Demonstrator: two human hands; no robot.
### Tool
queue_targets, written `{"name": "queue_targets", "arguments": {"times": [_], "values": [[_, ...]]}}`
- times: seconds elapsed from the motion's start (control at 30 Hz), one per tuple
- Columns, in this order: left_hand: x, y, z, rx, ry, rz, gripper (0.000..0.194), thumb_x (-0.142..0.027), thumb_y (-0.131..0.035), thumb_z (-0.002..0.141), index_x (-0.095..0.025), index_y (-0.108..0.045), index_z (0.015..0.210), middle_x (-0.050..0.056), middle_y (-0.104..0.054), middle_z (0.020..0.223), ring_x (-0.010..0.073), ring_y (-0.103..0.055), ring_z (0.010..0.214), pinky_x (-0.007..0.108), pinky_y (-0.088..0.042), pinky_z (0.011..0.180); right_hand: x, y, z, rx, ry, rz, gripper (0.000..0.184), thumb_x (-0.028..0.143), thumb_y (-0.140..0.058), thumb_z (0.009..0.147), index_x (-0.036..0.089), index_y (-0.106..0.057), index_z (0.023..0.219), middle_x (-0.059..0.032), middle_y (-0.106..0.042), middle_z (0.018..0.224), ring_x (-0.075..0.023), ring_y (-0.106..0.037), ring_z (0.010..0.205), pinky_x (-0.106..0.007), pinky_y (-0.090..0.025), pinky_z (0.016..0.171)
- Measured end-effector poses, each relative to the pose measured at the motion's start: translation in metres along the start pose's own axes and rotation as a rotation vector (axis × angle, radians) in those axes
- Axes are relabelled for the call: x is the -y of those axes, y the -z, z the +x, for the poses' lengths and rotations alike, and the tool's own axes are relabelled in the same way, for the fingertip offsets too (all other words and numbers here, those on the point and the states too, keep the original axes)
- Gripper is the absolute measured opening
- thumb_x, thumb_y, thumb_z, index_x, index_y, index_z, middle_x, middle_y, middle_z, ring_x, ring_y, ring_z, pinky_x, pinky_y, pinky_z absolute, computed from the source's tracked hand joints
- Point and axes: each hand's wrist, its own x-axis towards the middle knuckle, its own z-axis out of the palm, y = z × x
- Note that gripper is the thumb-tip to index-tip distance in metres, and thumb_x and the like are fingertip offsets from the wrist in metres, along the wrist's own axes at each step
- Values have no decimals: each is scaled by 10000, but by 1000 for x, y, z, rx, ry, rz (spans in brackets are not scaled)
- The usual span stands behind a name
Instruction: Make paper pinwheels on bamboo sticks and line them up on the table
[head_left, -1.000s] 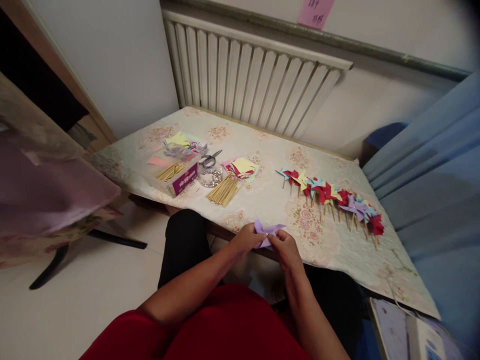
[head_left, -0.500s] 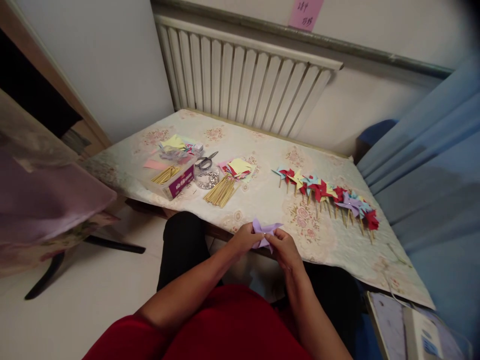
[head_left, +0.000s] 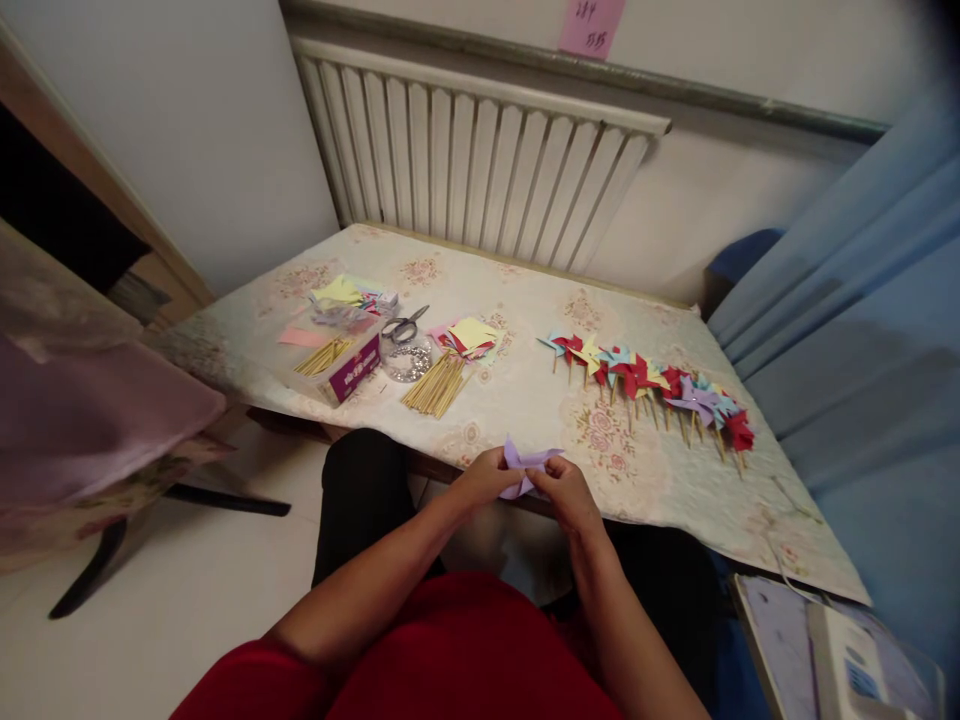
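A purple paper pinwheel (head_left: 531, 458) is held between both hands just over the table's front edge. My left hand (head_left: 486, 474) grips its left side. My right hand (head_left: 564, 484) pinches it near the middle, thumb on the folded paper. Whether a stick is attached beneath cannot be made out. To the right lies a row of finished-looking pinwheels (head_left: 634, 376) in red, yellow, blue and purple, on thin sticks. Nearer my left hand are a bundle of wooden sticks (head_left: 435, 386) and a stack of coloured paper (head_left: 471, 338).
A round clear container of small shiny pieces (head_left: 407, 360) stands beside scissors (head_left: 405, 324). Left of these is a clear-and-purple box (head_left: 352, 374) holding sticks, with more coloured paper (head_left: 337, 292) behind. The flowered table (head_left: 517, 390) meets a radiator (head_left: 465, 170) at the back.
Both hands keep hold of the purple pinwheel, with small shifts of the fingers at its middle. The camera view has turned slightly, and the items on the table stay in place.
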Motion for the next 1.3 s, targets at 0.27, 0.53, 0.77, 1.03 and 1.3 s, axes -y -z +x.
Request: {"name": "queue_targets", "arguments": {"times": [0.27, 0.53, 0.77, 1.03, 1.3], "values": [[-7, 33, 34, -193, 42, 872, 208, -245, -510, 823, -140, -639, 948, 34, -669, 842, 146, -599, 784, 258, -461, 732, -19, 64, 50, -226, 35, 364, 331, 297, -854, 472, 173, -579, 609, 35, -609, 588, -94, -551, 549, -204, -477, 533], [-17, 64, 73, -390, 73, 1201, 244, -199, -472, 872, -116, -582, 1073, 157, -544, 1228, 223, -539, 1128, 324, -421, 954, -47, 99, 68, -261, 26, 571, 373, 193, -867, 489, 178, -507, 586, 47, -621, 643, -107, -596, 592, -308, -611, 640], [-24, 73, 102, -469, 202, 1342, 323, -83, -345, 880, -79, -602, 1076, 205, -568, 1171, 278, -602, 1055, 385, -478, 863, -50, 103, 71, -217, 1, 597, 323, 166, -852, 529, 165, -556, 656, 18, -667, 710, -134, -648, 647, -347, -626, 701], [-30, 78, 126, -489, 323, 1409, 375, -74, -321, 889, -74, -582, 1158, 224, -582, 1182, 268, -630, 1043, 348, -503, 824, -49, 104, 73, -195, -23, 601, 334, 189, -855, 537, 180, -565, 702, 27, -674, 743, -144, -661, 688, -361, -629, 717], [-30, 66, 119, -406, 306, 1466, 390, -73, -291, 893, -72, -576, 1159, 226, -606, 1120, 273, -637, 1030, 368, -501, 828, -51, 105, 74, -215, -33, 589, 355, 186, -858, 535, 180, -528, 666, 31, -665, 714, -132, -652, 651, -339, -632, 681]]}}
